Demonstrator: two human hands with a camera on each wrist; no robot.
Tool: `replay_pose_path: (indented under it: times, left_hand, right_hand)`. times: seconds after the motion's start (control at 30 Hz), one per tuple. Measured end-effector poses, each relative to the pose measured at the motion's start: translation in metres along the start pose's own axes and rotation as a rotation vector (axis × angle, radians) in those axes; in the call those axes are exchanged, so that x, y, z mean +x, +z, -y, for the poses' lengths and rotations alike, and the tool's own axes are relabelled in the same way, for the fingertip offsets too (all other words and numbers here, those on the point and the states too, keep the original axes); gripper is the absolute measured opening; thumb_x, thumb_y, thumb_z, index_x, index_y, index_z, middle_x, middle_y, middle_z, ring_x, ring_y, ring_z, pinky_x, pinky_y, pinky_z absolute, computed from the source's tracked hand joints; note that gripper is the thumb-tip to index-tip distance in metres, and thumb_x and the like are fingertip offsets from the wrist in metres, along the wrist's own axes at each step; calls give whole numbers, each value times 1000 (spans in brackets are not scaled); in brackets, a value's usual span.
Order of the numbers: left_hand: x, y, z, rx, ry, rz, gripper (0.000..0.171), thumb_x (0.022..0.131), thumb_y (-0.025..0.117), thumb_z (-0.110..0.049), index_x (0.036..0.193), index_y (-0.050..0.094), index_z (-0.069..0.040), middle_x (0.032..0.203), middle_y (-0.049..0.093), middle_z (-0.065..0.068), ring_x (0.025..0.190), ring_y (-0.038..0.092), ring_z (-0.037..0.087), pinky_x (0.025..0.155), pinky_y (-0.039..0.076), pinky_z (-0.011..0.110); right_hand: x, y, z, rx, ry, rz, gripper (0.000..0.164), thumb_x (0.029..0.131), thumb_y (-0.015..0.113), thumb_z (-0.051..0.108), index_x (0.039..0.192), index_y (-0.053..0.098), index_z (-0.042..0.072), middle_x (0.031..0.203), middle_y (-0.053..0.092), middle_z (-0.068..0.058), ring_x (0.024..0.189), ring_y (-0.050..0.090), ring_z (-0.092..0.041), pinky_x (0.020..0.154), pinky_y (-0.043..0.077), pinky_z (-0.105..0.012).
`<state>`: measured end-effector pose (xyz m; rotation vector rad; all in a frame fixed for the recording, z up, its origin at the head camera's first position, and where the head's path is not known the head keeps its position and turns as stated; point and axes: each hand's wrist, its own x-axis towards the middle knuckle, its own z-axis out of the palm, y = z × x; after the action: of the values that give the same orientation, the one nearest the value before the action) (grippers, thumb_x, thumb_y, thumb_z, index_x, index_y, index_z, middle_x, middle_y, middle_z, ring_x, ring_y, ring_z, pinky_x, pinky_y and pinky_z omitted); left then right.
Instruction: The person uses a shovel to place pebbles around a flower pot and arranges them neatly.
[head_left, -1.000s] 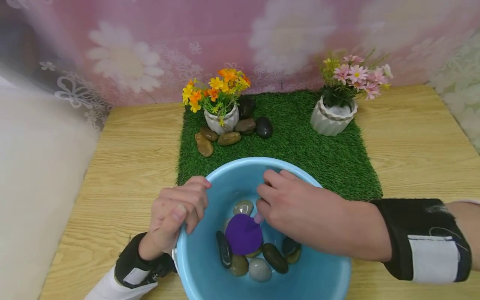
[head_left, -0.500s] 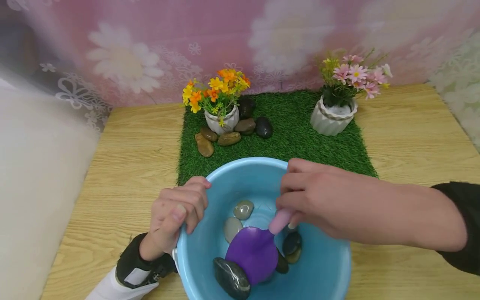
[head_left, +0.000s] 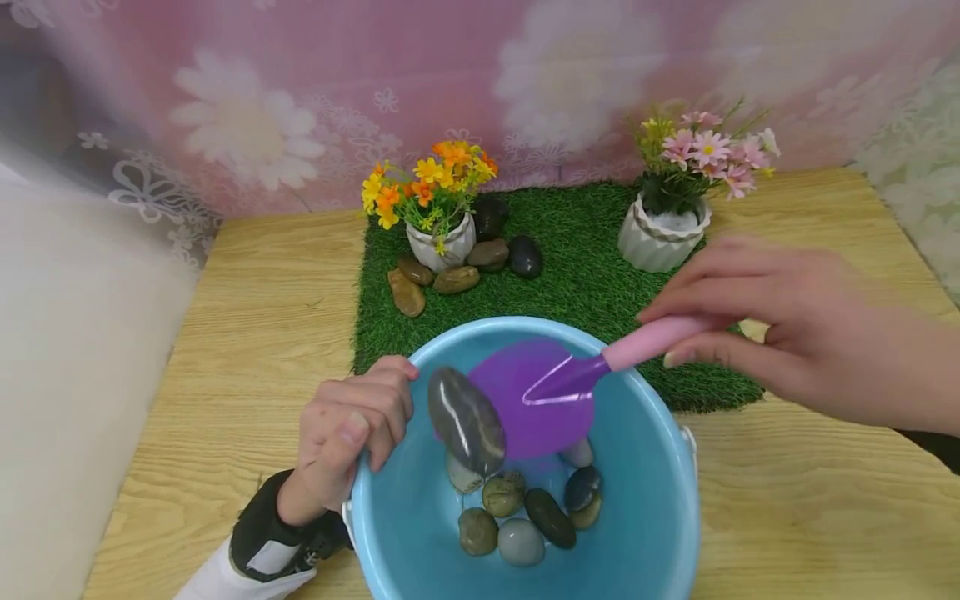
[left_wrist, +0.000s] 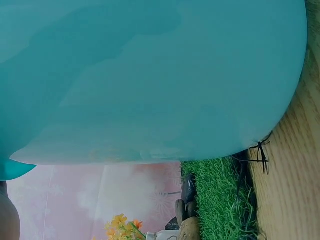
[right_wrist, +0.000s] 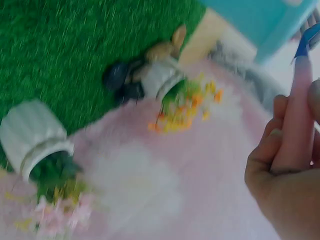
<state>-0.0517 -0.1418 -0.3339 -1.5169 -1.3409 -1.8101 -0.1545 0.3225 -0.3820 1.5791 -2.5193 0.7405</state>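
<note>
My right hand grips the pink handle of a small purple shovel; the right wrist view shows fingers curled round that handle. The shovel's blade is over the blue bucket, with a large dark grey stone at its left end. Below, several smooth stones lie on the bucket's floor. At the bucket's left rim my left hand holds on with curled fingers. The left wrist view is mostly filled by the bucket's outer wall.
Behind the bucket lies a green turf mat on the wooden table. A white pot of orange and yellow flowers stands there with several stones around it. A white pot of pink flowers stands at the right.
The shovel has come up from the bucket's floor, carrying the large dark stone with it. My right hand has moved up and to the right. The left hand stays at the rim.
</note>
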Motion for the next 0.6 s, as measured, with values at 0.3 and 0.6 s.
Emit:
replay_pose_path:
  times: [0.3,0.6]
  left_hand:
    - [0,-1,-2,4,-15,4,49,100,30,-3,53,40,-11,53,43,1,54,42,17,97,36,38]
    - [-1,-1,-1,8,-12,7,49,100,29,-4,53,40,-12,53,43,1,53,42,16,97,36,37]
  right_hand:
    - [81,-73,110,-356,389,-145,25,85,78,12,109,73,6,92,66,-6,80,51,-23,69,31,-34]
    - [57,-32,63,-351,622,-75,20,95,69,15,103,73,-3,77,65,-11,67,55,-28,63,39,-47]
